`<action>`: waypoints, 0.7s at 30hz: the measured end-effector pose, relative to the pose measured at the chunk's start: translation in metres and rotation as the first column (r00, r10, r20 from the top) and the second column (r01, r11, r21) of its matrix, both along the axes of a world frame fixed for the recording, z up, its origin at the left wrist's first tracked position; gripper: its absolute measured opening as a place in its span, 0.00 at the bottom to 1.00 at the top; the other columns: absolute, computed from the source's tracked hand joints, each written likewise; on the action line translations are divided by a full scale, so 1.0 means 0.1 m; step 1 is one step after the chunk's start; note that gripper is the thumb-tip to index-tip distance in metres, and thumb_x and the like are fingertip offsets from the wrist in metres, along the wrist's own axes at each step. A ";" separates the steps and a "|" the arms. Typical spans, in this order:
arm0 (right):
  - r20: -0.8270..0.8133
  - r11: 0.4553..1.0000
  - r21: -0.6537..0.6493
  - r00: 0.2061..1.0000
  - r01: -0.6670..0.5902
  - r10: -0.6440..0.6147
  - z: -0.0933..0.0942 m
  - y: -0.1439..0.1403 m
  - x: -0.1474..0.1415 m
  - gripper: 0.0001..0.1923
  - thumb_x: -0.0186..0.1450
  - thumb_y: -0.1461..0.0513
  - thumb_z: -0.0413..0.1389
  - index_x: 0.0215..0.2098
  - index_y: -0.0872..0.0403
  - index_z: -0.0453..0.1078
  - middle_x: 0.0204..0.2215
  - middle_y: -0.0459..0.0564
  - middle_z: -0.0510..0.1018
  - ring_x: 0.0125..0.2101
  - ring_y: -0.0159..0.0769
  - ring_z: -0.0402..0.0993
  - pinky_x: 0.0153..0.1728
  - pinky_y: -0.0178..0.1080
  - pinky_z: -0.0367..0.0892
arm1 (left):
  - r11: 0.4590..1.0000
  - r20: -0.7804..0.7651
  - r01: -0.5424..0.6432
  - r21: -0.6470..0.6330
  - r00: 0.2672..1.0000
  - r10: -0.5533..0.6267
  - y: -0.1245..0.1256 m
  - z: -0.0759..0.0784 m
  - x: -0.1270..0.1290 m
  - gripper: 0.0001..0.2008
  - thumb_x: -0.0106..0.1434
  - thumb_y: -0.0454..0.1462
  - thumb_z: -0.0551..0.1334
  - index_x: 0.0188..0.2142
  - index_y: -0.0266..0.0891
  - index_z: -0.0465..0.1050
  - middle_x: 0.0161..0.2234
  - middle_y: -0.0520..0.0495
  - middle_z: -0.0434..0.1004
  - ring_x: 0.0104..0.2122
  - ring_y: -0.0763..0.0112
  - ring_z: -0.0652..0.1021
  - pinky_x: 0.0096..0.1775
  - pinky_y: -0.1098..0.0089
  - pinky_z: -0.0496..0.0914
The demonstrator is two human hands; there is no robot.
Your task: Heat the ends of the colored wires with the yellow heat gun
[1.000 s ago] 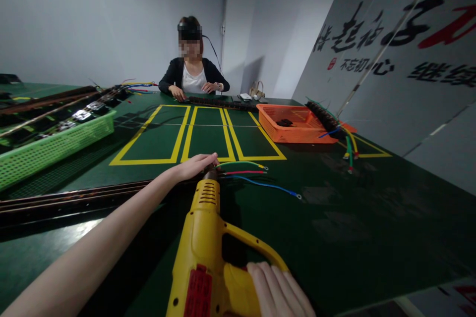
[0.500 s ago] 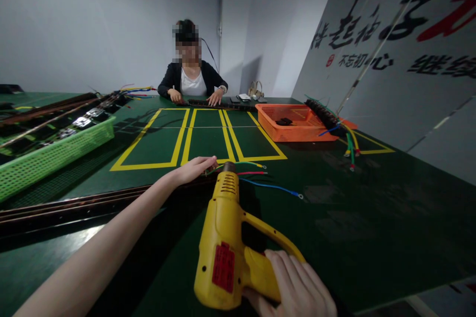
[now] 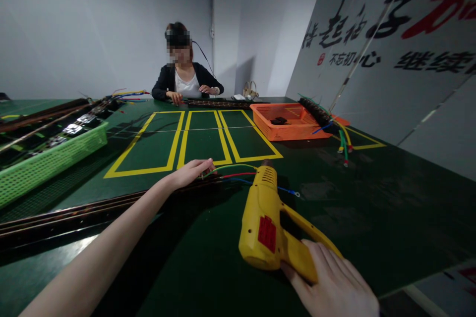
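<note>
My right hand (image 3: 332, 285) grips the handle of a yellow heat gun (image 3: 269, 220) low at the right, its nozzle aimed away from me toward the wires. My left hand (image 3: 191, 172) lies flat on the end of a long dark strip (image 3: 92, 210) that runs across the green table (image 3: 372, 208). Green, red and blue wires (image 3: 241, 174) stick out from that end, just right of my fingers. The heat gun's nozzle sits over the blue wire, a short way right of my left hand.
A person sits at the far side of the table with both hands on another long strip (image 3: 219, 103). An orange basket (image 3: 286, 129) stands at the right with a wired strip (image 3: 320, 114) beside it. A green basket (image 3: 48, 158) holds parts at the left. Yellow tape rectangles (image 3: 193, 138) mark the middle.
My right hand has swung the heat gun to the right and turned it on its side, away from my left hand. My left hand has stayed on the strip's end.
</note>
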State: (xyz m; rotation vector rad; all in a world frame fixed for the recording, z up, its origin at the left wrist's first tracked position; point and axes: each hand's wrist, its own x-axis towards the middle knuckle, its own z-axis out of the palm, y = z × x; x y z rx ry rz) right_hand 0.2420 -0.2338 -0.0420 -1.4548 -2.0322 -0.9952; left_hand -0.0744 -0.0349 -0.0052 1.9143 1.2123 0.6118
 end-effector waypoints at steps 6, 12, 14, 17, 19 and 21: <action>0.015 1.000 -0.017 1.000 0.023 -0.023 0.01 -0.01 -0.03 0.27 0.68 0.47 0.41 0.37 0.62 0.68 0.30 0.52 0.74 0.30 0.34 0.71 0.37 0.39 0.59 | 1.000 0.002 -0.010 -0.005 1.000 0.010 0.04 -0.04 0.00 0.35 0.60 0.63 0.44 0.39 0.35 0.72 0.37 0.46 0.72 0.38 0.67 0.70 0.43 0.68 0.64; -0.032 0.998 -0.059 0.999 -0.033 0.031 -0.04 -0.03 -0.25 0.27 0.67 0.45 0.42 0.38 0.59 0.69 0.32 0.49 0.76 0.33 0.32 0.72 0.38 0.37 0.60 | 1.000 0.016 -0.025 -0.010 1.000 0.025 0.02 -0.02 0.02 0.36 0.59 0.63 0.44 0.39 0.35 0.72 0.36 0.46 0.71 0.36 0.68 0.70 0.42 0.69 0.63; -0.074 0.996 -0.040 0.995 -0.075 0.072 -0.04 -0.04 -0.37 0.27 0.67 0.46 0.41 0.37 0.59 0.70 0.32 0.49 0.76 0.33 0.32 0.72 0.39 0.37 0.60 | 1.000 0.030 -0.016 -0.015 0.999 0.017 0.02 -0.02 0.03 0.36 0.59 0.63 0.44 0.39 0.34 0.72 0.35 0.46 0.72 0.36 0.69 0.70 0.41 0.69 0.63; -0.136 0.991 0.003 0.981 -0.137 0.136 -0.03 -0.07 -0.53 0.28 0.68 0.47 0.39 0.36 0.60 0.70 0.32 0.49 0.77 0.33 0.32 0.73 0.39 0.38 0.61 | 1.000 0.043 -0.007 -0.016 0.999 0.007 0.01 -0.01 0.04 0.36 0.60 0.63 0.44 0.40 0.34 0.72 0.35 0.47 0.72 0.36 0.69 0.70 0.41 0.69 0.63; -0.157 0.984 0.029 0.971 -0.176 0.179 -0.05 -0.09 -0.59 0.29 0.68 0.47 0.38 0.35 0.60 0.71 0.31 0.48 0.77 0.33 0.32 0.74 0.39 0.38 0.61 | 1.000 0.036 -0.019 -0.008 0.999 0.019 0.00 0.00 0.05 0.37 0.59 0.63 0.44 0.40 0.34 0.72 0.35 0.47 0.72 0.36 0.69 0.69 0.42 0.69 0.63; -0.158 0.978 0.043 0.965 -0.203 0.208 -0.07 -0.12 -0.61 0.30 0.68 0.46 0.37 0.34 0.59 0.71 0.31 0.48 0.78 0.32 0.32 0.74 0.38 0.38 0.62 | 0.999 0.031 -0.035 -0.009 0.999 0.036 -0.01 0.01 0.05 0.37 0.59 0.64 0.44 0.40 0.34 0.72 0.35 0.47 0.71 0.36 0.68 0.69 0.42 0.68 0.63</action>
